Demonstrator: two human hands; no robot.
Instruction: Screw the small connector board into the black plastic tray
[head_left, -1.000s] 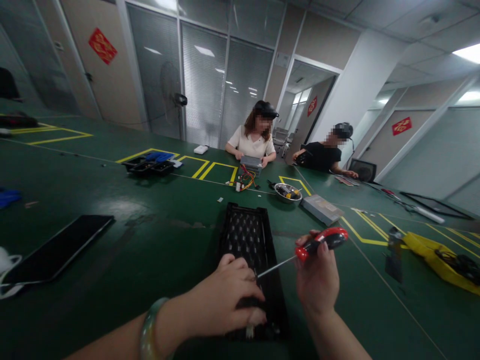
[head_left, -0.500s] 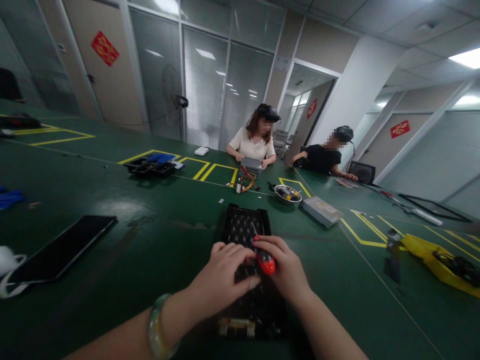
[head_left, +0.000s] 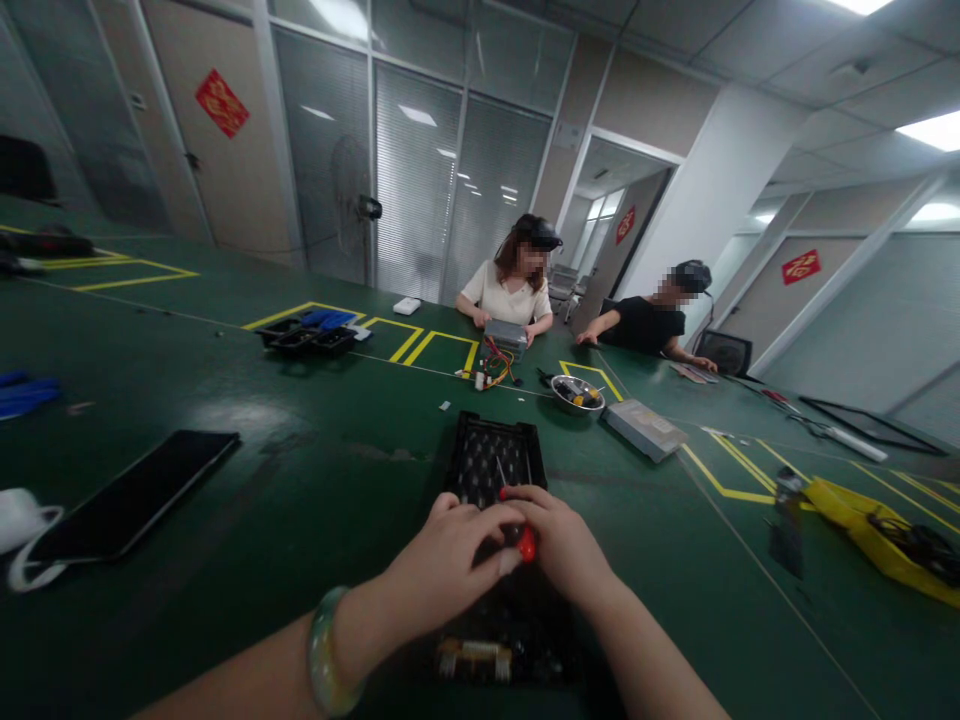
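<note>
A red and black screwdriver [head_left: 527, 545] is held over a black tray-like case [head_left: 459, 455], its thin shaft pointing away from me. My right hand [head_left: 564, 540] is wrapped round the handle from the right. My left hand [head_left: 450, 545], with a green bangle on the wrist, closes on the handle's rear end from the left; its thumb and fingertips meet at the red part. A small yellowish part with pale ends [head_left: 474, 660] lies at the near end of the case. The middle of the case is hidden by my hands.
A black tablet-like device [head_left: 142, 495] lies left. Beyond the case are a metal bowl [head_left: 577, 394], a grey box [head_left: 645, 430] and a black divided tray [head_left: 307, 335]. A yellow bag [head_left: 862, 520] is right. Two people sit across the table.
My left fingers have closed onto the screwdriver's handle, where they were apart beside it. The screwdriver has shifted slightly left. The person at the right has stretched an arm onto the table.
</note>
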